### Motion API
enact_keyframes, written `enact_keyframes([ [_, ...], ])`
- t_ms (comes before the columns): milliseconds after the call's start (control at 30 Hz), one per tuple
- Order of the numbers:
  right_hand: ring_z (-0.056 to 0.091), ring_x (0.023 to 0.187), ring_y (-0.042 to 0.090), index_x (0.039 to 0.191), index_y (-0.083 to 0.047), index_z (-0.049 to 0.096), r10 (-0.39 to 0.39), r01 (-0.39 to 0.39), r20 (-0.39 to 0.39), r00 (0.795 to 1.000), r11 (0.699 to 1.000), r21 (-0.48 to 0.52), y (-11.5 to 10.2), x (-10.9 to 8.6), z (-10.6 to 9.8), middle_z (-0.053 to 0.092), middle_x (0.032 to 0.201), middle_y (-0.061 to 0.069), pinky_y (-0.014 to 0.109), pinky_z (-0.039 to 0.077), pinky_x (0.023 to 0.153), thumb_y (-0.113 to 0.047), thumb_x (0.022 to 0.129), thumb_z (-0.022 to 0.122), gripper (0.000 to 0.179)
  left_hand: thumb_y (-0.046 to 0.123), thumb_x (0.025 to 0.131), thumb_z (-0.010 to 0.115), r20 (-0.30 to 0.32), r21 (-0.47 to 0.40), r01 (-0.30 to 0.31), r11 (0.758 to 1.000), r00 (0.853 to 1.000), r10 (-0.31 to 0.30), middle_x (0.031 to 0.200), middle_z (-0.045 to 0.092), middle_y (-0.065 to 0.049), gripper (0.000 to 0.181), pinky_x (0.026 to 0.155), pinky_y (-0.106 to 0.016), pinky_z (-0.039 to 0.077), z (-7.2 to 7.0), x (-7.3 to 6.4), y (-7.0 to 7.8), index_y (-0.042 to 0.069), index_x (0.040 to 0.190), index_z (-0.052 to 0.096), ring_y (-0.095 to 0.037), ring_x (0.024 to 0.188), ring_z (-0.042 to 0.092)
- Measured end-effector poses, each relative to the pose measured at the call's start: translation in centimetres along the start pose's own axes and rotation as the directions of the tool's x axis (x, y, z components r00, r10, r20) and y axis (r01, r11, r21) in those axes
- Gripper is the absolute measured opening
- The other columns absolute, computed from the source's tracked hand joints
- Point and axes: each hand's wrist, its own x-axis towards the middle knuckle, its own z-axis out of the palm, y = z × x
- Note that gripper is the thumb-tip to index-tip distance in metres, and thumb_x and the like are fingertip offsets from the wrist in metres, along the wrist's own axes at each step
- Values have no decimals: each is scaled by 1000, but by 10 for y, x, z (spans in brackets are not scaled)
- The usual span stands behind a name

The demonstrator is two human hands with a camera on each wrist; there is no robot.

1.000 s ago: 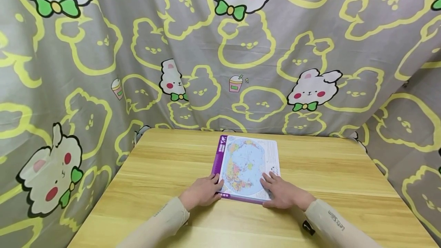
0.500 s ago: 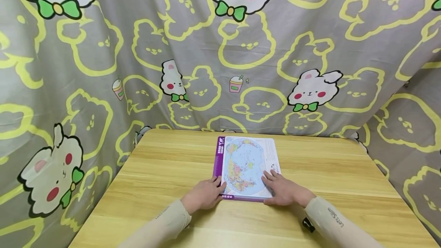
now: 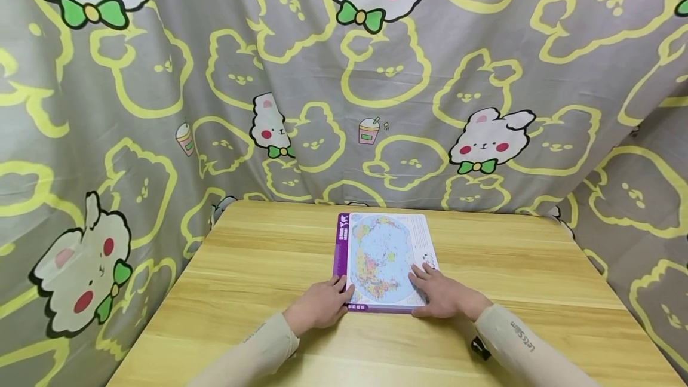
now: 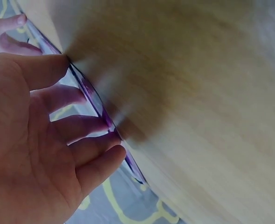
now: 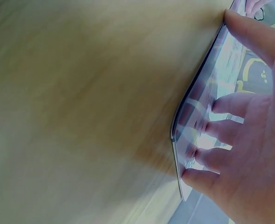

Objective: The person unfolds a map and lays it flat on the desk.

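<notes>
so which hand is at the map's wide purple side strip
The left hand: it touches the near end of the purple strip, while the right hand rests on the opposite, white side of the map.

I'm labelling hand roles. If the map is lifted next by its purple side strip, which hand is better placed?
Probably the left hand: it lies at the near end of the purple side strip, while the right hand rests on the opposite side of the map.

One left hand (image 3: 321, 304), one right hand (image 3: 445, 295), one map (image 3: 383, 261)
Over my remote feed I also count two pale sleeves (image 3: 258, 345) (image 3: 527, 345), one wooden desk (image 3: 252, 249) and one small black object (image 3: 480, 348).
</notes>
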Motion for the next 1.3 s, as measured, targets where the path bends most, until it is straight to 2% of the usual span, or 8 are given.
enact_keyframes([
  [267,16,139,43,143,2,36,2,-2,-3,1000,1000,-12,-1,0,2,26,152,18,54,23,109,-49,84,65,83,35,97,51,6,-88,8,996,1000,-7,145,40,-15,51,104,-38,38,0,-2,-2,16,143,43,-30,130,41],
  [600,16,138,45,143,2,37,-1,1,-9,1000,1000,-27,-4,-1,1,25,151,22,55,21,110,-47,85,65,81,34,98,49,13,-104,7,995,1000,-5,147,34,-19,55,110,-36,29,-1,-4,-2,8,145,37,-32,135,33],
  [733,17,137,46,142,3,38,-27,27,-14,1000,999,-39,-8,0,3,25,150,25,56,21,109,-47,86,64,80,36,98,48,19,-125,18,992,1000,-16,148,32,-19,58,111,-37,27,-2,-4,-4,3,144,36,-33,136,30],
  [900,18,138,42,143,1,38,-62,60,-29,998,995,-75,-14,5,7,25,151,23,54,22,110,-48,86,62,79,37,98,47,22,-165,35,986,999,-32,149,30,-21,60,111,-39,26,0,-4,-7,-1,143,36,-34,137,28],
  [1300,21,139,37,143,-3,39,-119,116,-20,993,985,-124,-40,23,6,29,151,18,48,28,109,-49,88,60,75,37,99,45,32,-195,28,980,999,-22,150,29,-21,60,112,-37,25,4,-1,-14,-3,143,36,-34,138,26],
])
